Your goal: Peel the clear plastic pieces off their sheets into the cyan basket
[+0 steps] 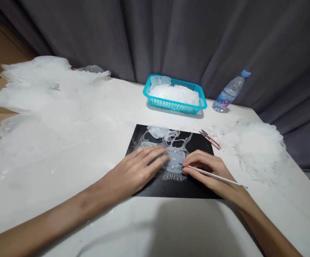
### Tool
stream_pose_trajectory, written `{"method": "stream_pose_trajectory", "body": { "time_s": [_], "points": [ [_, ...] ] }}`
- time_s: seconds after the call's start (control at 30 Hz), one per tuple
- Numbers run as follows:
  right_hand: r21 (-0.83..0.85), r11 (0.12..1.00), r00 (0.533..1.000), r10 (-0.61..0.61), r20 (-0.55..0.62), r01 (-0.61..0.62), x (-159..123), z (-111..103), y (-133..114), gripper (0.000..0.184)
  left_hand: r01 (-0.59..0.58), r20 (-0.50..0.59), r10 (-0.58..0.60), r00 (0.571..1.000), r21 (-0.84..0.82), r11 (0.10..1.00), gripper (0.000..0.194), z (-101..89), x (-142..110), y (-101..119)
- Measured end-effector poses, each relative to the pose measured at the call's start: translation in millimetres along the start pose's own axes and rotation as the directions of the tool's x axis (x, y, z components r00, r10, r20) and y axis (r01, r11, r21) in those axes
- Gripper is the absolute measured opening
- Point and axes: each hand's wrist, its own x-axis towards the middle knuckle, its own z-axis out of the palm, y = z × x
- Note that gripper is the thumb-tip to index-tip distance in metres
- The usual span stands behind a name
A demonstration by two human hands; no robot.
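A clear, soft-looking moulded sheet (176, 157) with rounded panels and a fringed lower edge lies on a black mat (176, 188). My left hand (141, 167) rests across the left part of this sheet, fingers stretched out and slightly blurred, hiding what is beneath. In a pinch, my right hand (207, 167) holds a thin white stick-like tool (219, 176). Its dark tip points at the sheet's right panel; whether it touches cannot be made out. Loose clear strips and a crumpled piece (158, 132) lie along the sheet's upper edge.
Pink-handled thread snips (211, 139) lie at the mat's upper right corner. Behind stands a turquoise basket (176, 105) of translucent pieces, beside a water bottle (231, 92). Heaps of translucent sheets (42, 85) cover the left; another translucent pile (262, 148) lies right. A dark curtain (165, 39) hangs behind.
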Motion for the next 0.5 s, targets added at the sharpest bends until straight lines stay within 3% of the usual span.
{"method": "stream_pose_trajectory", "body": {
  "time_s": [0.07, 0.13, 0.23, 0.37, 0.5],
  "points": [
    [-0.009, 1.0, 0.999, -0.026, 0.03, 0.026, 0.4, 2.2, -1.5, 0.009, -0.124, -0.005, 0.124, 0.992, -0.029, 0.992, 0.038, -0.6, -2.1, 9.6],
    [-0.023, 0.999, 0.998, -0.025, 0.049, 0.026, 0.0, 3.7, -1.8, 0.008, -0.152, -0.014, 0.152, 0.988, -0.036, 0.988, 0.039, -0.4, -4.4, 17.8],
    [-0.047, 0.999, 0.997, 0.0, 0.082, 0.004, -2.6, 5.9, -0.6, 0.009, -0.113, 0.049, 0.116, 0.992, -0.056, 0.992, 0.043, -0.4, -6.7, 23.2],
    [-0.049, 0.996, 0.993, -0.064, 0.1, 0.069, -5.0, 9.4, 0.1, 0.007, -0.003, 0.154, 0.029, 0.988, -0.161, 0.987, 0.045, -4.9, -6.1, 20.8],
    [-0.043, 0.993, 0.99, -0.106, 0.096, 0.111, -5.1, 13.2, -1.7, 0.008, 0.06, 0.177, -0.014, 0.984, -0.257, 0.965, 0.048, -10.1, -4.4, 18.8]
  ]
}}
